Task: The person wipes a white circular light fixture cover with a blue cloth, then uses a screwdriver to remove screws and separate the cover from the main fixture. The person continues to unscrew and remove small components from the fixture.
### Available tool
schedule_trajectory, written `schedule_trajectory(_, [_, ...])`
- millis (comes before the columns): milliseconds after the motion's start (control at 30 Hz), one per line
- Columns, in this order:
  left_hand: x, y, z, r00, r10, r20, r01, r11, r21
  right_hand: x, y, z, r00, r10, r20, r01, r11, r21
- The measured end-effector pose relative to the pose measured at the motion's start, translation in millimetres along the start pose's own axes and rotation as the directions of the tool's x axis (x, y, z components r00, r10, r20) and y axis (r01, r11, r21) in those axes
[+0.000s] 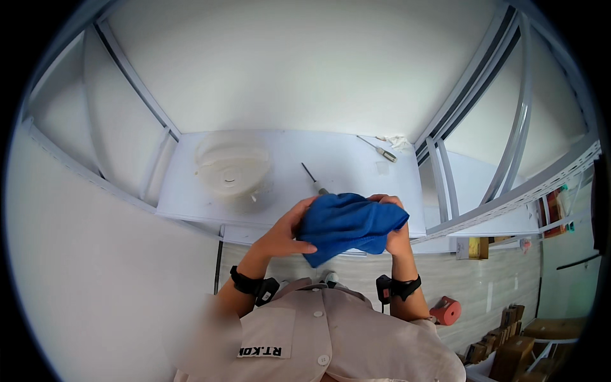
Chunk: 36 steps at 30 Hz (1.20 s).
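A blue cloth (353, 223) hangs bunched between my two hands, above the front edge of the white table. My left hand (286, 230) grips its left side, thumb on the near face and the other fingers partly hidden behind it. On the other side my right hand (397, 232) holds the cloth, most of its fingers covered by the folds. Just beyond the cloth lies a screwdriver (321, 188) with a dark shaft, its handle partly hidden. To the left stands a round translucent tub (207, 153), what is in it hard to make out.
A second screwdriver (386, 153) lies at the back right of the white table (286, 153), beside a crumpled white scrap (399, 141). Pale metal frame posts (468, 70) rise at both sides. On the floor at right are a red roll (448, 311) and brown boxes (512, 356).
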State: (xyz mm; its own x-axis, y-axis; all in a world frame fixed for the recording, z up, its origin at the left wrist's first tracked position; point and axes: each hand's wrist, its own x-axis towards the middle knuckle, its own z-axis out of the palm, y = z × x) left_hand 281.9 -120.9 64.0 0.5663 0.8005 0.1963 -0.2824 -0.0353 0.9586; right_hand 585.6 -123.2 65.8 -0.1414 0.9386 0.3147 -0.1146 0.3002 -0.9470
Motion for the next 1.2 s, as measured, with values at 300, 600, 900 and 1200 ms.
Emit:
schedule_trajectory(300, [-69.7, 42.6, -33.6, 0.999, -0.03, 0.035, 0.012, 0.911, 0.412, -32.1, 6.5, 66.8, 0.754, 0.311, 0.579, -0.004, 0.883, -0.469])
schedule_trajectory(600, [-105.9, 42.4, -41.2, 0.989, -0.064, 0.133, -0.028, 0.804, 0.594, -32.6, 5.5, 151.1, 0.878, 0.092, 0.469, 0.047, 0.96, -0.277])
schedule_trajectory(900, [-126.7, 61.5, -33.9, 0.995, -0.038, 0.094, -0.041, 0.694, 0.719, -27.6, 5.9, 170.8, 0.932, 0.259, 0.255, -0.261, 0.965, -0.03])
schedule_trajectory(1200, [-135.3, 45.6, -47.1, 0.934, 0.349, 0.08, -0.314, 0.691, 0.651, -22.7, -9.5, 151.6, 0.942, 0.312, 0.124, -0.323, 0.742, 0.588])
